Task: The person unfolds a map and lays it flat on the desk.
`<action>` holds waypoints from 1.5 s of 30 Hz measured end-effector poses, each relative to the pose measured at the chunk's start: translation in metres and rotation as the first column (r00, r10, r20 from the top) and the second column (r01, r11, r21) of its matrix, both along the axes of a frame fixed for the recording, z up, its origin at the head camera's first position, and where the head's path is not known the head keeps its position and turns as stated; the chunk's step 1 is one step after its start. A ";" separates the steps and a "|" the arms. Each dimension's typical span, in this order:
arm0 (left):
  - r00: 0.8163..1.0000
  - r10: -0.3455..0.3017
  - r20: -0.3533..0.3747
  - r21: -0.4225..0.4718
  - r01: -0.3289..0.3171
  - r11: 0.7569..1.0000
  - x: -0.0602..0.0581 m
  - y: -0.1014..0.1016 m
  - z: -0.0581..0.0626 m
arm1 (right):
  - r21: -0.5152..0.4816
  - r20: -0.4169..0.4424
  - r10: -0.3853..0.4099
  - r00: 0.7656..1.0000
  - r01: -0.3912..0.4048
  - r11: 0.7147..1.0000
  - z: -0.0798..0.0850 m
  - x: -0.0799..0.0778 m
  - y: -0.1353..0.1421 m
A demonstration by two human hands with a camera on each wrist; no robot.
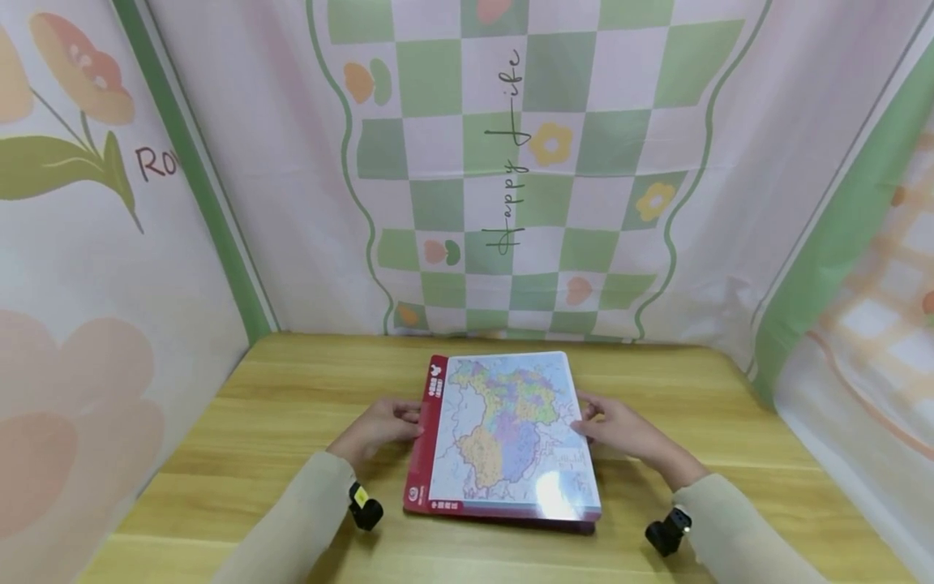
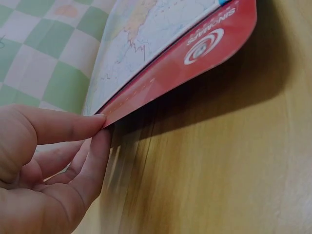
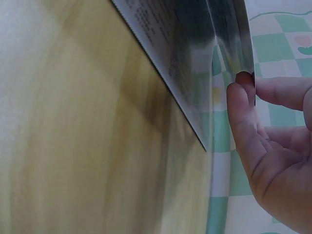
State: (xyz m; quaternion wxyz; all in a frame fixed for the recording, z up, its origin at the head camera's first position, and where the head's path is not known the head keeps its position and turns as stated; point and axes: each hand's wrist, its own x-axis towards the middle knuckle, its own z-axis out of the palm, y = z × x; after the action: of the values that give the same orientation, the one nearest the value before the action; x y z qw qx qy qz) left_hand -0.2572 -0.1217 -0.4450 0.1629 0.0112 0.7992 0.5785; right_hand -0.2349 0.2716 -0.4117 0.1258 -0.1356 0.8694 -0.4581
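Observation:
A glossy map sheet (image 1: 503, 430) with a red border is held above the wooden table, turned sideways, its land areas in several pale colours. My left hand (image 1: 379, 426) pinches its red left edge between thumb and fingers. Opposite, my right hand (image 1: 620, 426) grips the right edge, thumb on top and fingertips underneath. In the left wrist view the red border (image 2: 195, 61) bears a white ring logo and is lifted off the wood. Below the held edge, the right wrist view shows a lower layer (image 3: 165, 58) with small print and a fine-toothed edge, slanting down near the table.
The wooden table (image 1: 292, 405) extends around both hands. A green and white checked cloth (image 1: 496, 162) hangs behind its far edge. Flowered cloth (image 1: 80, 284) hangs along the left, and another curtain (image 1: 876, 324) along the right.

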 end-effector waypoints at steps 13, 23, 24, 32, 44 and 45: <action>1.000 -0.013 -0.012 0.011 0.013 1.000 -0.003 -0.005 -0.001 | -0.011 0.004 0.026 1.000 -0.026 1.000 0.019 -0.003 0.014; 1.000 -0.027 -0.012 -0.031 0.026 0.999 -0.004 -0.012 0.003 | -0.026 0.005 0.042 0.999 -0.041 0.999 0.036 -0.004 0.026; 1.000 -0.027 -0.014 -0.035 0.027 0.999 -0.004 -0.013 0.002 | -0.026 0.005 0.045 0.999 -0.045 0.999 0.037 -0.004 0.026; 1.000 -0.017 -0.014 -0.018 0.017 1.000 -0.005 -0.017 -0.001 | -0.017 0.007 0.048 0.999 -0.048 0.999 0.044 -0.002 0.030; 1.000 0.001 0.017 -0.028 0.000 1.000 -0.003 -0.025 0.003 | 0.012 0.002 0.018 1.000 -0.018 1.000 0.047 -0.002 0.042; 1.000 0.000 0.016 -0.026 0.001 1.000 -0.003 -0.026 0.003 | 0.017 0.000 0.012 1.000 -0.012 1.000 0.048 -0.001 0.043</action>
State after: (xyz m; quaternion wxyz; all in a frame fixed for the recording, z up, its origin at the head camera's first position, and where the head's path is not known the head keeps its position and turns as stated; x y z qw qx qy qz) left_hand -0.2599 -0.1481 -0.4417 0.1694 0.0047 0.8054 0.5679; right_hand -0.2362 0.3150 -0.3641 0.1296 -0.1399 0.8724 -0.4500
